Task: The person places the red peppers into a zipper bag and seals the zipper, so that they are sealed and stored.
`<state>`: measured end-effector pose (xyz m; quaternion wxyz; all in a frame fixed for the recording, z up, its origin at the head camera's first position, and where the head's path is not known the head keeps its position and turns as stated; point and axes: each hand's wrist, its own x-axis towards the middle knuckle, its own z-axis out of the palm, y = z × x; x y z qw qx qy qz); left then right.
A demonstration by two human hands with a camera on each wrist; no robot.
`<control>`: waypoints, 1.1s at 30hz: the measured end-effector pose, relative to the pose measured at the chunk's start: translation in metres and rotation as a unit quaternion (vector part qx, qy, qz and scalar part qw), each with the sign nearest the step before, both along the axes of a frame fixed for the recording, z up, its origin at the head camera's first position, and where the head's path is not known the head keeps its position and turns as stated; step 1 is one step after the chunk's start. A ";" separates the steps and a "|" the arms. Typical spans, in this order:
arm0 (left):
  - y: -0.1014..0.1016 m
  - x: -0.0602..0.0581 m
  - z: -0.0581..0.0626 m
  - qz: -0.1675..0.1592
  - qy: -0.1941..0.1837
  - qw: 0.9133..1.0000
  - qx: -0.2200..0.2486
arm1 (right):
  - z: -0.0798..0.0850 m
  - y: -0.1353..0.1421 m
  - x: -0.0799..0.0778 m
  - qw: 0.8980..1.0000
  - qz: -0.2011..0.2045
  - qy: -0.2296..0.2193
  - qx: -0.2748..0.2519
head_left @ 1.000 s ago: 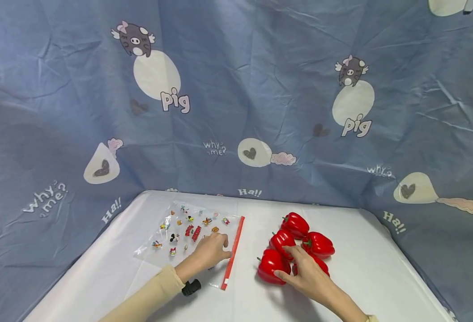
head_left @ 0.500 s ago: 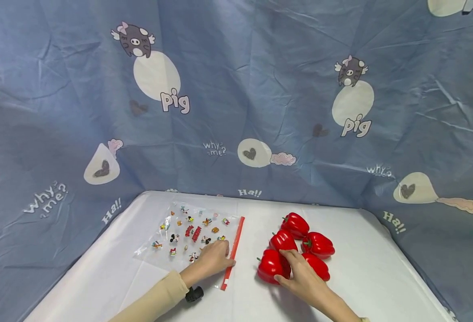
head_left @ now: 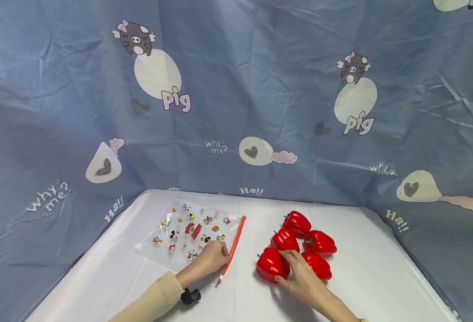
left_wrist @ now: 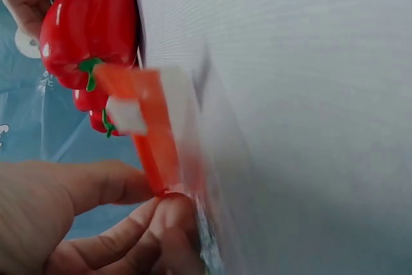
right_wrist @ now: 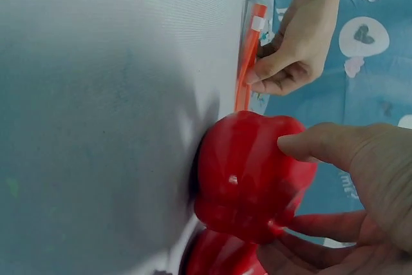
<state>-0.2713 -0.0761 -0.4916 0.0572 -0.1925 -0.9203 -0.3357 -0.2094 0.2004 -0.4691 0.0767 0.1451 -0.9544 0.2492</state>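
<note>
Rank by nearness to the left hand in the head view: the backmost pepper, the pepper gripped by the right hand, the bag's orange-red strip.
1. Orange-red strip: pinched by the left hand.
2. Gripped pepper: to the right, in the right hand.
3. Backmost pepper: right, farther back.

You have a bare left hand [head_left: 209, 259] and bare right hand [head_left: 304, 279], a plain pale-beige fabric left sleeve [head_left: 149, 298] with a small, rounded black device [head_left: 190, 297] at its cuff [head_left: 174, 284], and a matching sliver of right sleeve [head_left: 364, 320].
</note>
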 end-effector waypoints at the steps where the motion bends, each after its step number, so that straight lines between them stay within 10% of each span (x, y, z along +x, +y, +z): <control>1: -0.001 0.000 0.000 0.004 -0.001 1.000 0.004 | 0.000 0.000 0.000 1.000 -0.002 -0.001 -0.001; 24: -0.011 0.002 0.031 0.061 0.053 0.994 0.068 | -0.009 0.002 0.000 1.000 0.005 -0.022 -0.022; 33: -0.012 0.008 0.025 0.040 0.057 0.996 0.061 | -0.014 0.001 -0.001 0.998 -0.001 -0.041 -0.053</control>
